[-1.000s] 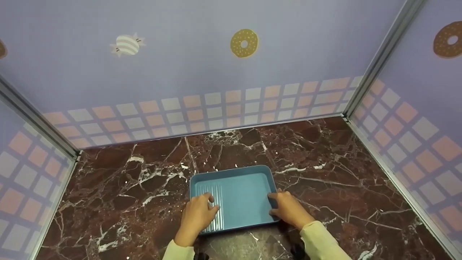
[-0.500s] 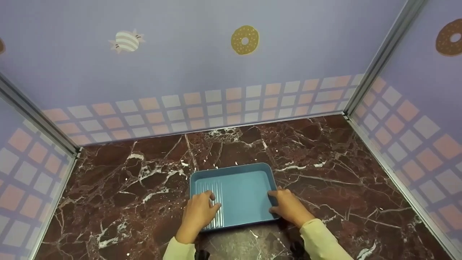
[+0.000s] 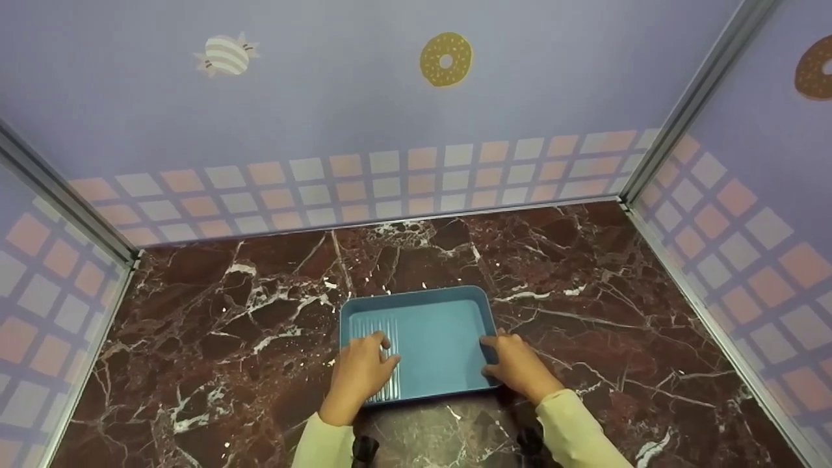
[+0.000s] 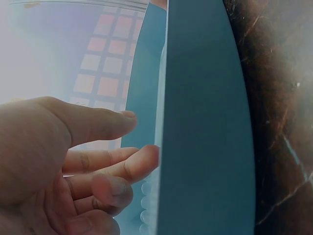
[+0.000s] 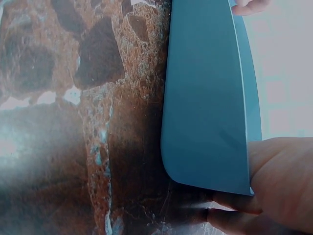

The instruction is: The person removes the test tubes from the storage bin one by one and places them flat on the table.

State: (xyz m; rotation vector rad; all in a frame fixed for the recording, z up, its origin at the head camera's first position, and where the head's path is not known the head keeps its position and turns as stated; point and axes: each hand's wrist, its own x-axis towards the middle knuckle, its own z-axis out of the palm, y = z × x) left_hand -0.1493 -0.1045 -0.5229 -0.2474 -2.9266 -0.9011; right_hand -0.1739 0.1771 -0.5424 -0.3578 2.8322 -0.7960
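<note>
A shallow blue rectangular tray (image 3: 442, 344), with raised ridges (image 3: 377, 325) along its left part, lies flat on the dark marbled surface. My left hand (image 3: 364, 367) is over the tray's left side near the ridges. In the left wrist view, the left thumb (image 4: 107, 126) stands apart from the loosely bent fingers (image 4: 112, 181), with nothing pinched between them; one fingertip comes close to the rim, contact unclear. My right hand (image 3: 520, 364) grips the tray's right wall. In the right wrist view, its fingers (image 5: 232, 220) reach outside and below the rim; the thumb side is over it.
The dark red marbled surface (image 3: 617, 338) carries white veins and small pale specks. A lavender back wall (image 3: 338, 97) and side walls (image 3: 767, 214) enclose it, with metal corner strips (image 3: 695, 97). A dark object (image 3: 365, 448) sits beneath the left wrist.
The head view has tipped slightly, so tray and hands appear a little higher in it. The left thumb has shifted slightly rightward over the ridges. The tray stays in place on the surface.
</note>
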